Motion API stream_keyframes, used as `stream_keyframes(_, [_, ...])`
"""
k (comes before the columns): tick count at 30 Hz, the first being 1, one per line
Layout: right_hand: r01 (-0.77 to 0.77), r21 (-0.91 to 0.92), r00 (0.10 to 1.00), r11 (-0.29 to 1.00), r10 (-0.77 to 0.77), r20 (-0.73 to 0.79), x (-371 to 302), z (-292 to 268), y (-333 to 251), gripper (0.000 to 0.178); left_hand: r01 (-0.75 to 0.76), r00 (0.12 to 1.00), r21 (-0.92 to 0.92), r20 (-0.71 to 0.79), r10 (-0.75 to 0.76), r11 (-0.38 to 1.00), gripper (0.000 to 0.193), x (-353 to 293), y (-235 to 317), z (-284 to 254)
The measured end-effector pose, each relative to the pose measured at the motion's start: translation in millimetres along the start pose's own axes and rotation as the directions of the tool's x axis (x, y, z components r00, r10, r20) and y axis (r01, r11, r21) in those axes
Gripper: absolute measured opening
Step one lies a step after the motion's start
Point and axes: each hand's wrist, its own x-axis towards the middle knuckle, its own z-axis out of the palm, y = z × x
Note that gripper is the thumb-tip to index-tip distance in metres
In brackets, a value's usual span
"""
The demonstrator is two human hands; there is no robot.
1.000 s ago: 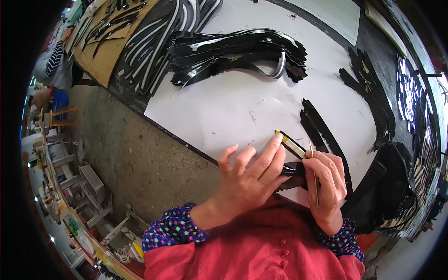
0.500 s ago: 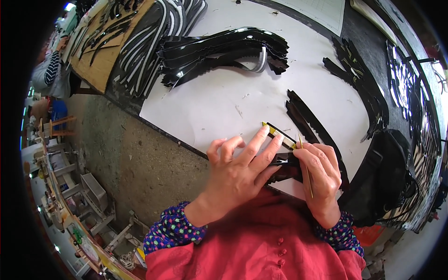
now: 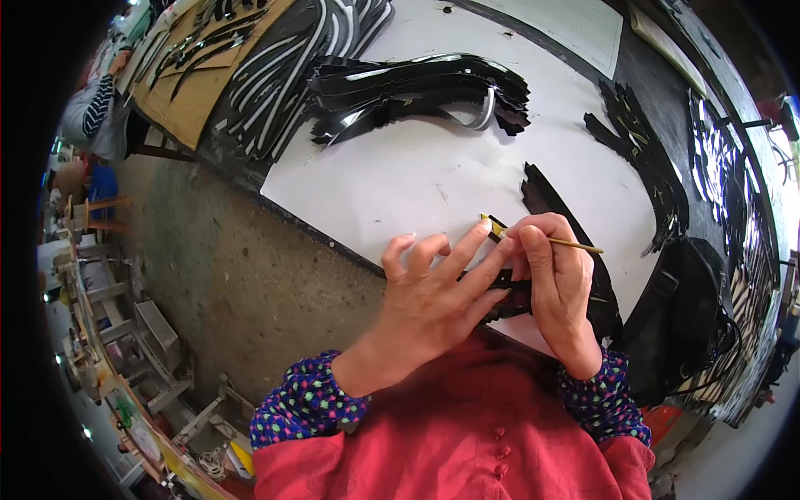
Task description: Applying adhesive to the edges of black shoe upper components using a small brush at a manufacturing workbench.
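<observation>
White sheet (image 3: 375,183) stretches from black strip pile (image 3: 417,83) to table edge (image 3: 331,243); left hand (image 3: 433,310) splayed, fingertips on yellow strip (image 3: 497,227); right hand (image 3: 560,287) pinches thin stick (image 3: 579,245).

Speckled concrete floor (image 3: 242,267), greenish in patches, spreads out to the left of the fingers (image 3: 468,248), past the dark rim of the worktable (image 3: 321,242) beneath them. Up and to their left I can see a tan tabletop (image 3: 182,117). Farther left of them stand a brown stool (image 3: 108,202) and a grey box (image 3: 158,331), with a small bright light (image 3: 87,432) lower down.
</observation>
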Motion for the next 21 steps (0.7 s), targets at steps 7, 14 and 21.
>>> stream_keyframes(7, [0.072,-0.080,0.997,0.994,-0.070,0.022,3,4,7,0.014,0.025,0.999,-0.047,-0.027,-0.027,0.999,0.046,-1,0,4])
stream_keyframes(14, [0.079,-0.202,0.996,0.976,-0.068,0.060,5,2,6,0.011,0.031,0.999,-0.059,-0.031,-0.033,0.998,0.047,-2,0,3])
stream_keyframes(21, [0.120,-0.193,0.993,0.974,-0.117,0.030,6,3,9,0.013,0.042,0.999,-0.064,-0.022,-0.044,0.997,0.048,-2,2,4])
